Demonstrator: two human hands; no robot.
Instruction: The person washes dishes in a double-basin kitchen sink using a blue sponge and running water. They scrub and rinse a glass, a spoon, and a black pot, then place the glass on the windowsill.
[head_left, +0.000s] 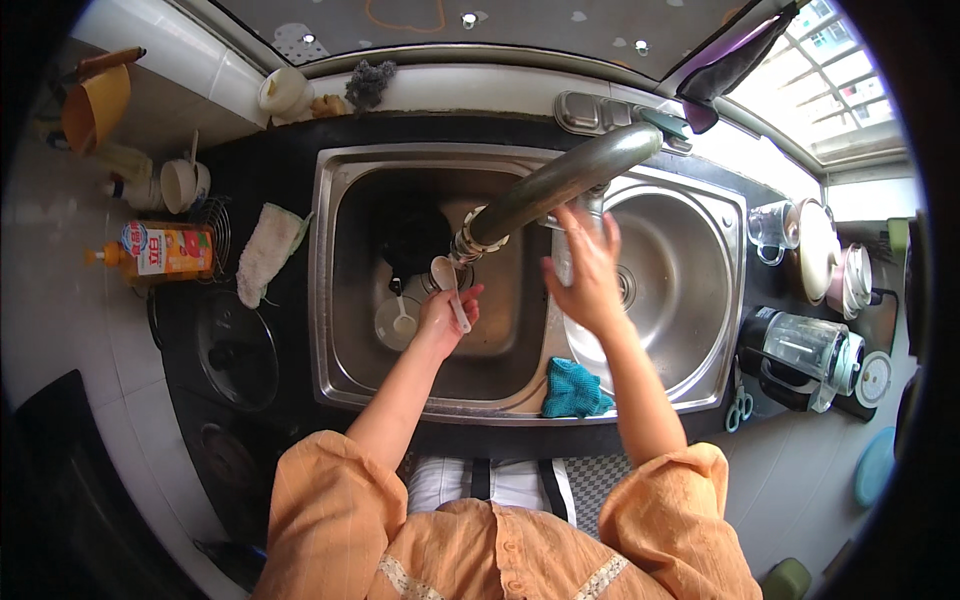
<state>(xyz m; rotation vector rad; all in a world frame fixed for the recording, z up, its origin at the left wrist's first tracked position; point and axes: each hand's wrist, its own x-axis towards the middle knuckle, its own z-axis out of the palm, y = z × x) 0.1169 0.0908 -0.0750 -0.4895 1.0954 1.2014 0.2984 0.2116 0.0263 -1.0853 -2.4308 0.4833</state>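
A white spoon (444, 279) lies in my left hand (444, 315), its bowl just under the spout of the metal faucet (559, 184) over the left sink basin (495, 375). Whether water runs there is hard to tell. My right hand (589, 274) has its fingers spread at the faucet's lever and base, between the two basins; its grip on the lever is not clear. Below my left hand, a clear dish (386, 321) with a second white spoon (403, 319) rests in the left basin. A dark item (412, 238) lies behind them.
A teal cloth (573, 388) sits on the sink's front rim. At left are a pale cloth (268, 251), a glass lid (236, 349) and an orange soap bottle (172, 252). At right are the round basin (675, 300), scissors (739, 405), a blender jug (802, 356) and a glass mug (772, 225).
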